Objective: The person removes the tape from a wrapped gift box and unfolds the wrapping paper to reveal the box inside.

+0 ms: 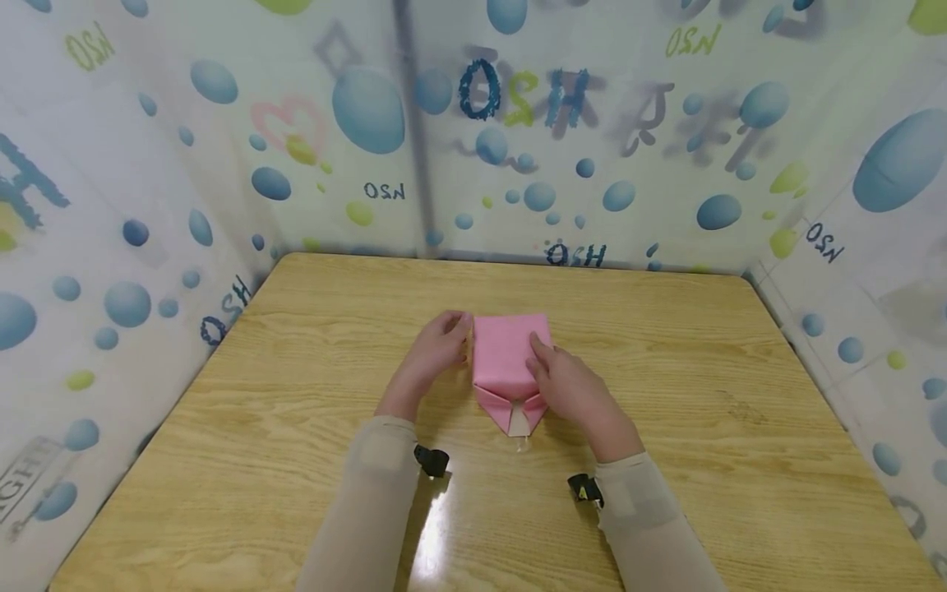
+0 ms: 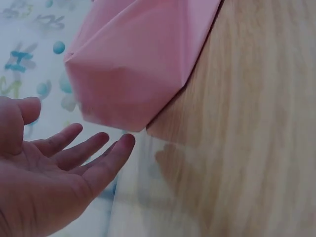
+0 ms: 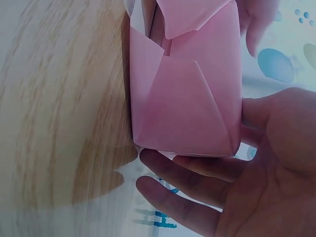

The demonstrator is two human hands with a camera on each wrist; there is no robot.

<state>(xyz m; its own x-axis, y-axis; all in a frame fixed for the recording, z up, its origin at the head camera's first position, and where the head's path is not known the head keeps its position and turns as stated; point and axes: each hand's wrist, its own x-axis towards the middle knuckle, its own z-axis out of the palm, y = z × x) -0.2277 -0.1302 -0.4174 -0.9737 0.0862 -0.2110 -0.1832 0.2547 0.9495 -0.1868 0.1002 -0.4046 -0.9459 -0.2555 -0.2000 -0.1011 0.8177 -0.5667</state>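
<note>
A box wrapped in pink paper (image 1: 510,349) lies on the wooden table. At its near end the paper is folded into side flaps, with a pointed flap (image 1: 520,419) reaching toward me and its pale inner side showing. A small clear strip (image 1: 522,445) sticks out past that flap's tip. My right hand (image 1: 580,390) holds the box at its right side, thumb on top and fingers along the side face. Beside the left side is my left hand (image 1: 436,349), its fingers (image 2: 114,157) loosely spread and the fingertips close to the box.
The wooden table (image 1: 296,460) reaches back to a hanging sheet (image 1: 459,164) printed with blue and green bubbles, which also runs along both sides. Dark wrist cameras (image 1: 432,461) sit on the sleeves, low over the tabletop.
</note>
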